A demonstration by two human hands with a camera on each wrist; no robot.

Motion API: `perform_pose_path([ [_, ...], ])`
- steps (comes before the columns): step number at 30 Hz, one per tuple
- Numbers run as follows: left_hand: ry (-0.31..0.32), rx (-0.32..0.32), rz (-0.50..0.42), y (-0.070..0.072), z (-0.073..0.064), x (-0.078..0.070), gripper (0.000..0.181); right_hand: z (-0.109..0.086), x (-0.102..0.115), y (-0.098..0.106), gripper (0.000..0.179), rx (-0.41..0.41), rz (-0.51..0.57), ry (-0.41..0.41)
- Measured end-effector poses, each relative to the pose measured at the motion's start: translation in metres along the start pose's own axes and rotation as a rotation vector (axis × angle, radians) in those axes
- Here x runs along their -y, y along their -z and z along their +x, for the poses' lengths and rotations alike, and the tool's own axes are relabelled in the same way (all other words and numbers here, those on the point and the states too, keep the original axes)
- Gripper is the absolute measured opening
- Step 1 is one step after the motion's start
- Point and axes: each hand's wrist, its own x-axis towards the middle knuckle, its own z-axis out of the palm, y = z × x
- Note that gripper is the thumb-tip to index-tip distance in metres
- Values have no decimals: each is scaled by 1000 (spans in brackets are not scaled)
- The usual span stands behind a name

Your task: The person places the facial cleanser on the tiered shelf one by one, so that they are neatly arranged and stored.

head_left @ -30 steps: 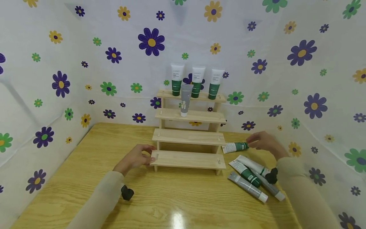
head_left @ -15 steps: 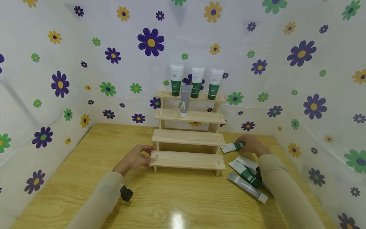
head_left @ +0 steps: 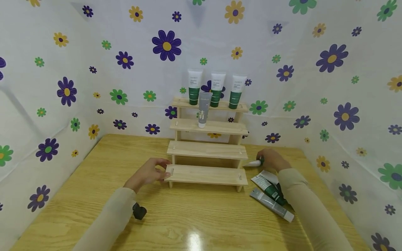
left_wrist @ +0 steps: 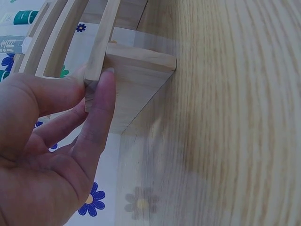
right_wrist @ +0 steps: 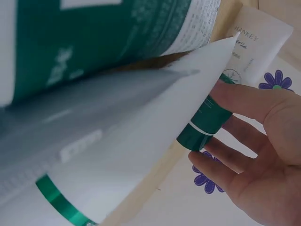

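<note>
Wooden stand (head_left: 205,175): pale, four-tiered, upright, its lowest shelf gripped at the left end. Tube (head_left: 252,163): white with green cap end, held there by the right hand (head_left: 272,159), just beside the stand's right side.

From head: looks forward and down over table (head_left: 176,216), sits farthest back, takes in whole shelf (head_left: 207,174), left hand (head_left: 149,175) and right hand (head_left: 273,161). From left wrist: looks close-up past left hand, rolled sideways with table on edge; shares end of lowest board (left_wrist: 102,40) and standing tubes (left_wrist: 19,46) with head. From right wrist: peers close past blurred tubes (right_wrist: 94,42) toward pinched tube (right_wrist: 209,117); shares that tube and right hand with head.
</note>
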Motion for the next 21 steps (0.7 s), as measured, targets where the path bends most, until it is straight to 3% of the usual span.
perform_pose_path([
  [9,15,0,14,1,1,-1,49,-5,-15,7,33,-21,78,125],
  [14,24,-4,28,1,1,-2,50,-12,-23,21,31,-47,156,149],
  [21,23,-4,21,-1,1,-1,49,-19,-30,40,36,-159,178,151],
])
